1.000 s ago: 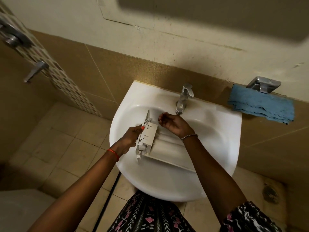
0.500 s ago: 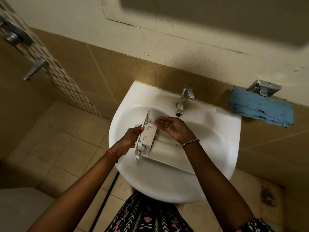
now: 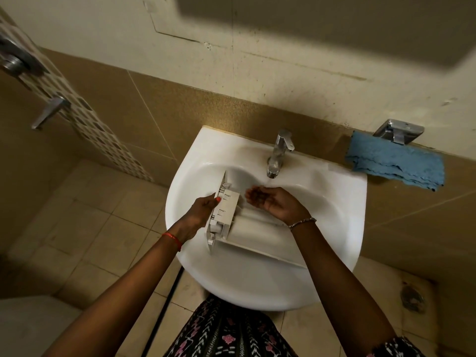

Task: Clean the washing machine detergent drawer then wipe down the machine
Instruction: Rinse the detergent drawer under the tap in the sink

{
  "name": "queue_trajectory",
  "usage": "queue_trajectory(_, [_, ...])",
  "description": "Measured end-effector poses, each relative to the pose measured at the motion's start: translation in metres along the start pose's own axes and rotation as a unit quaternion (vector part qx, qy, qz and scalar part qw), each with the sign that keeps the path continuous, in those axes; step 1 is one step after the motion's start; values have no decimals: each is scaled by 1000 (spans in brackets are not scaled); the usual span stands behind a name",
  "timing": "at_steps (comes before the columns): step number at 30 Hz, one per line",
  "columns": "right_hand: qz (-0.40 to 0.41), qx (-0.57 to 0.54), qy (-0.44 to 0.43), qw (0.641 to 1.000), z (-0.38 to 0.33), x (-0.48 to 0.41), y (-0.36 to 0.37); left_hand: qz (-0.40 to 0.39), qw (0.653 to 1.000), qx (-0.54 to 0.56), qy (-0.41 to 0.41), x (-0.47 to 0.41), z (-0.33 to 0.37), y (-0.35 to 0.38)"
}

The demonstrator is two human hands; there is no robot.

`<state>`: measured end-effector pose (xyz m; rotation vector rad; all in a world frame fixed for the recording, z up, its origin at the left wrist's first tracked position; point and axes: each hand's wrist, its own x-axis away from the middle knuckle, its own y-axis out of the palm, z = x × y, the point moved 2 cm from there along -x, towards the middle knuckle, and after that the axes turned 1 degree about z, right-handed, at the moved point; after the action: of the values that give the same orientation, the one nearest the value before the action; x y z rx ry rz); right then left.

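Over sink [image 3: 257, 292], left grip [image 3: 199, 211] holds drawer [image 3: 253, 231] end; right grip [image 3: 273, 202] loosely cupped beside

The white plastic detergent drawer [image 3: 257, 235] lies slantwise across the sink [image 3: 244, 287] basin, its slotted end tipped up at the left.
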<state>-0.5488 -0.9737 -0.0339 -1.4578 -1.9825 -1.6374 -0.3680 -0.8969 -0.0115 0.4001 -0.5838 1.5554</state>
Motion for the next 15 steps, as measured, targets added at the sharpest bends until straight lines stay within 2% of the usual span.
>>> queue_trajectory(2, [-29, 136, 41, 989, -2, 10, 2, 1, 1000, 2, 3, 0, 0, 1])
queue_trajectory(4, [-44, 265, 77, 960, -5, 21, 4, -1, 1000, 4, 7, 0, 0, 0])
queue_trajectory(6, [-27, 335, 86, 938, -10, 30, 5, -2, 1000, 4, 8, 0, -2, 0])
queue_trajectory(8, [15, 374, 50, 926, -15, 32, 4, -1, 1000, 10, 8, -1, -2, 1])
queue_trajectory(10, [66, 358, -4, 931, -20, 30, 2, -2, 1000, 16, 8, -2, -3, 1])
queue_trajectory(13, [94, 175, -45, 979, -24, 19, -4, -4, 1000, 16, 7, -1, -3, 1])
queue_trajectory(15, [93, 84, -46, 991, -25, 13, -5, -9, 1000, 26, 8, 0, -4, 1])
